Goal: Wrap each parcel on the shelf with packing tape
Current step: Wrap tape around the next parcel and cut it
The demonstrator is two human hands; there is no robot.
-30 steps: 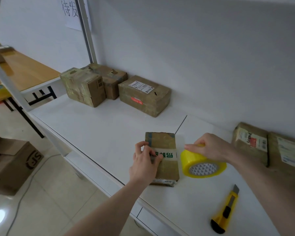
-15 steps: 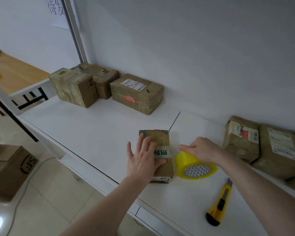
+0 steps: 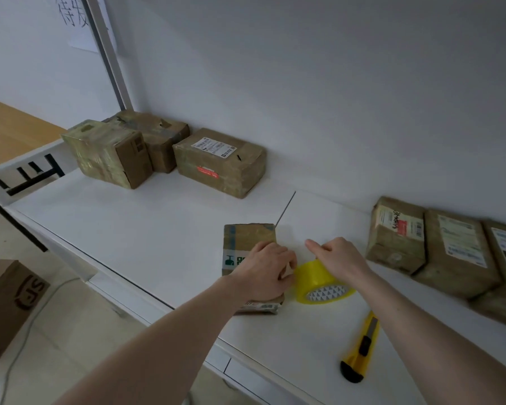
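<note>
Yellow packing tape (image 3: 323, 283) is seen in the head view lying on the white shelf (image 3: 135, 229), just beside the right edge of the small parcel (image 3: 247, 239) being wrapped. The parcel lies flat near the shelf's front edge, with its long axis running away from the person toward the wall. The roll therefore sits to the right of the parcel, and its free end would have to be carried leftward, across the short width of the box.

The left hand (image 3: 265, 273) is laid over the near right part of the parcel, fingers curled down at its right edge beside the roll. Something thin may be pinched there, possibly the tape's end, but this cannot be made out. The right hand (image 3: 338, 257) is set on top of the roll from the right, with the fingers bent over its upper rim and the forefinger stretched out toward the left hand. Both forearms are reached in from the lower edge of the frame, and the two hands are nearly touching above the gap between roll and box.

A yellow utility knife (image 3: 361, 347) is left on the shelf nearer the person, closest to the right arm. Other parcels are ranged along the wall, three at the left (image 3: 219, 160) and more at the right (image 3: 398, 232).
</note>
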